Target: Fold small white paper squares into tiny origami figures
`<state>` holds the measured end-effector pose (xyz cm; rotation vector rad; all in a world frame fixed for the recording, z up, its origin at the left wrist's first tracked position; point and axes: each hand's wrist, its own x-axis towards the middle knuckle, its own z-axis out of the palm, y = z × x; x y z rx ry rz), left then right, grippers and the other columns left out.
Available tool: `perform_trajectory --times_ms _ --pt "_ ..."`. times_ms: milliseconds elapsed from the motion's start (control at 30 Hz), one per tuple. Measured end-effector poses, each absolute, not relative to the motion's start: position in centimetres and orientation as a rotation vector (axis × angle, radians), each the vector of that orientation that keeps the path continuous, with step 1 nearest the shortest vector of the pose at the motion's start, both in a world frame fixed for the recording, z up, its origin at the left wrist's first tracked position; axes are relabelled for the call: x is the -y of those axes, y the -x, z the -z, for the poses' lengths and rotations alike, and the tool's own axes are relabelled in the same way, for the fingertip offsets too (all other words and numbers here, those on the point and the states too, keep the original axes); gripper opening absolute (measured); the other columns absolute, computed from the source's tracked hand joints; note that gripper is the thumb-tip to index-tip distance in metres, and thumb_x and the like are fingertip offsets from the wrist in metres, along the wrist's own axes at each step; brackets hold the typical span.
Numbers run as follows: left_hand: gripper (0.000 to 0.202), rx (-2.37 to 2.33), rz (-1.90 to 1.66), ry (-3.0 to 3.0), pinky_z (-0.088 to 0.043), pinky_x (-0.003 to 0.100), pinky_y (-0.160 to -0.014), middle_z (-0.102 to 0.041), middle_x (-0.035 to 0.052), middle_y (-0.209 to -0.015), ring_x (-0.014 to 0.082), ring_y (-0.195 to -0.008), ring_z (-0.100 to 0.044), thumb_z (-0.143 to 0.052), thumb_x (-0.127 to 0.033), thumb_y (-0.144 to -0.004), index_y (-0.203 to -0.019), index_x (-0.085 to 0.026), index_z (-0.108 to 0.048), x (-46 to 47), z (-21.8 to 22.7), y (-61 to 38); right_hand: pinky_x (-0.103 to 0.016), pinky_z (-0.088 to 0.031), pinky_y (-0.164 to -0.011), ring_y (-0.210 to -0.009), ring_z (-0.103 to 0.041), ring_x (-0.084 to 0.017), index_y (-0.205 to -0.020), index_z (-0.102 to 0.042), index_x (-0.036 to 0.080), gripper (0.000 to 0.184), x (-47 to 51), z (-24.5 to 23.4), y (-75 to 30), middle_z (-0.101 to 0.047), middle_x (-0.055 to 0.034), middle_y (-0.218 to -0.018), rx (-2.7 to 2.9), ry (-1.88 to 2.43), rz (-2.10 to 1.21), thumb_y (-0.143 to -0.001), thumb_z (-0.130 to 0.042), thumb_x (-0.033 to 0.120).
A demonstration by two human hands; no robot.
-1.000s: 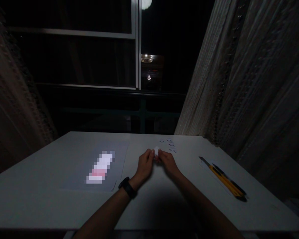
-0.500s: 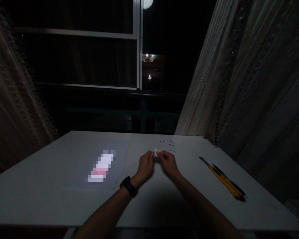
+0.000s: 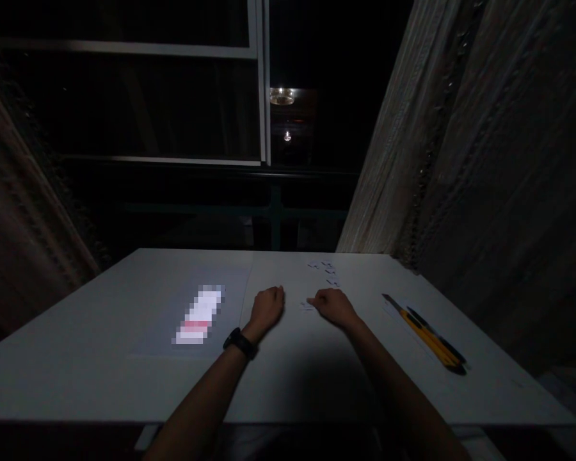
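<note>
The light is dim. My left hand point(image 3: 267, 305) rests on the white table point(image 3: 77, 358) as a loose fist, a black watch point(image 3: 240, 343) on its wrist, and nothing shows in it. My right hand point(image 3: 334, 306) lies a short way to its right, fingers curled and pinched together at a small white paper piece point(image 3: 306, 307) that sits flat on the table. The two hands are apart.
Several tiny paper scraps point(image 3: 327, 272) lie just beyond my right hand. A yellow utility knife point(image 3: 422, 333) and a black pen point(image 3: 436, 338) sit at the right. A large sheet point(image 3: 163, 301) covers the left half. Curtains hang on both sides of a dark window.
My hands, which held the small white piece together above the table, have dropped and parted. The piece now lies on the table at my right fingertips.
</note>
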<state>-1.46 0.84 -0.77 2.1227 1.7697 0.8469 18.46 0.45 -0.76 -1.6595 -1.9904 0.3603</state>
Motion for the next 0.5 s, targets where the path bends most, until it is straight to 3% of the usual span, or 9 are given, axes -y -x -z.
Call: perform_trajectory --times_ms 233,333,500 --pt "0.037 -1.537 -0.887 -2.386 -0.036 0.024 -0.061 -0.064 0.0055 -0.074 0.0147 -0.068 -0.057 -0.033 -0.039 -0.088 -0.082 -0.017 -0.062 0.5 1.0 0.5 -0.025 -0.032 -0.054 -0.065 -0.058 -0.018 -0.064 -0.064 0.017 0.044 -0.3 -0.3 -20.2 -0.066 -0.0089 -0.068 1.879 1.919 -0.148 -0.081 -0.042 0.050" --pt "0.030 -1.355 -0.946 -2.557 -0.039 0.025 -0.070 -0.064 0.0051 -0.081 0.0145 -0.076 -0.057 -0.037 -0.034 -0.087 -0.086 -0.019 -0.063 1.3 1.0 0.1 -0.023 -0.031 -0.051 -0.060 -0.057 -0.016 -0.058 -0.063 0.017 0.043 -0.1 -0.3 -19.5 -0.064 -0.0066 -0.061 1.927 1.896 -0.265 -0.077 -0.046 0.052" --pt "0.025 -1.268 -0.899 -2.688 -0.042 0.028 -0.071 -0.063 0.0059 -0.081 0.0161 -0.078 -0.056 -0.042 -0.029 -0.086 -0.091 -0.019 -0.064 1.4 0.9 -0.1 -0.022 -0.029 -0.048 -0.051 -0.050 -0.012 -0.053 -0.061 0.017 0.036 0.3 -0.3 -17.7 -0.060 -0.0023 -0.053 2.075 1.844 -0.387 -0.071 -0.055 0.049"
